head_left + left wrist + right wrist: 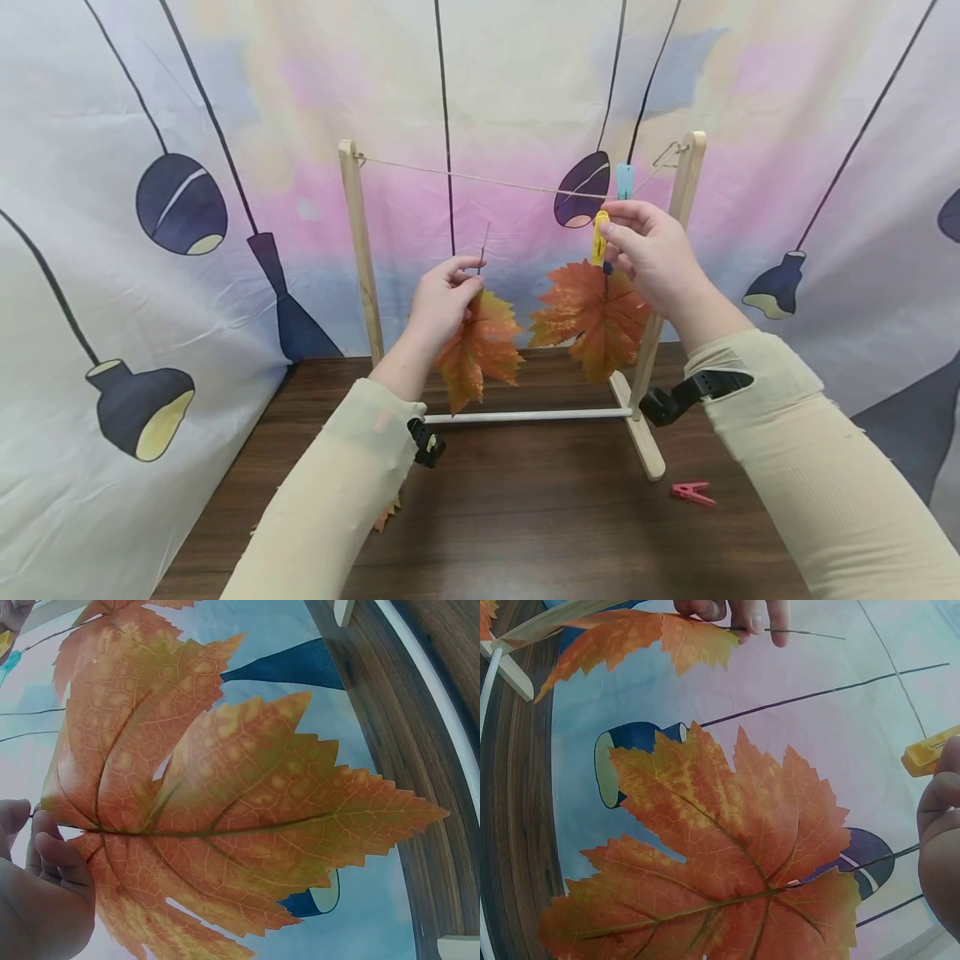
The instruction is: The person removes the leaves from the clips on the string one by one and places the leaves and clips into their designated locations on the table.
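Observation:
My left hand (441, 302) pinches the thin stem of an orange maple leaf (483, 348), whose blade hangs below the fingers while the stem points up. In the left wrist view the leaf (217, 832) spreads wide, with green-brown veins. My right hand (654, 254) grips a yellow clothespin (600, 237) between thumb and fingers, close by the string (487, 177). A light blue clothespin (625, 179) sits on the string just above that hand. Below it hangs a second orange leaf (588, 312), its upper end partly hidden by the right hand.
The string runs between two wooden posts (360, 242) of a stand with a white bottom bar (532, 415). On the brown table (540, 517) lies a red clothespin (693, 493) at the right. Part of another leaf (387, 514) shows beside the left sleeve. A printed cloth hangs behind.

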The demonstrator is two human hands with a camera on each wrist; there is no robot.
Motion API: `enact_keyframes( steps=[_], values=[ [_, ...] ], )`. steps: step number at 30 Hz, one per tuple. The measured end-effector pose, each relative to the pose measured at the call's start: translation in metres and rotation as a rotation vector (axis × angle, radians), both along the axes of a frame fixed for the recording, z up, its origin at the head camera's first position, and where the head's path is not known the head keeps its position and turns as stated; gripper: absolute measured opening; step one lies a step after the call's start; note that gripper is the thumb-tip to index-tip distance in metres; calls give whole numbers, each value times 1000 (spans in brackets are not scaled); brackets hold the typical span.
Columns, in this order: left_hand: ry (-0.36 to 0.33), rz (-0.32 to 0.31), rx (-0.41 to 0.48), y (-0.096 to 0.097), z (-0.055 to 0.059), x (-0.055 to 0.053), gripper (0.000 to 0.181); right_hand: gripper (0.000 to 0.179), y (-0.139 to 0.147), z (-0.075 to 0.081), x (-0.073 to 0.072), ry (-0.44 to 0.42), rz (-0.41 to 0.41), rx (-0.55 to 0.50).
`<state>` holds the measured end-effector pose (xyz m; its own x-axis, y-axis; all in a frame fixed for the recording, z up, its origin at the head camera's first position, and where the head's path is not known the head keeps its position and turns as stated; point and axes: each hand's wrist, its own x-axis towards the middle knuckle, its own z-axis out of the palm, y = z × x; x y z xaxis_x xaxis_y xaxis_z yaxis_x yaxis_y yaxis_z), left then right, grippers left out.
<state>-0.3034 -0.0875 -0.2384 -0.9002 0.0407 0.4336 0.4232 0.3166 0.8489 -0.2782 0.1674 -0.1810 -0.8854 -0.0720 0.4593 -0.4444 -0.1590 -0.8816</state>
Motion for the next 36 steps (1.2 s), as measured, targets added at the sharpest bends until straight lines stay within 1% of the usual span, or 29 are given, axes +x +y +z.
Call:
enact_keyframes(
  steps=[6, 16, 20, 24, 27, 31, 36],
  values=[
    [-12, 1, -15, -6, 0, 2, 25, 29, 2, -3, 3, 27, -7, 4],
    [-9, 13, -68, -15, -5, 3, 27, 30, 6, -13, 2, 6, -61, 22],
    [-14, 10, -71, -18, -7, 4, 28, 26, 7, -16, 2, 7, -42, 0],
    [-1, 3, -70, -20, -9, 4, 29, 23, 8, -17, 3, 7, -13, -25],
    [10, 4, -83, -21, -11, 4, 29, 24, 9, -18, 4, 0, -9, -18],
    [8, 7, -105, -24, -14, 4, 28, 24, 11, -22, 5, -18, -18, 0],
    [6, 12, -139, -28, -17, 4, 28, 20, 14, -28, 3, -18, -25, 5]
  ],
)
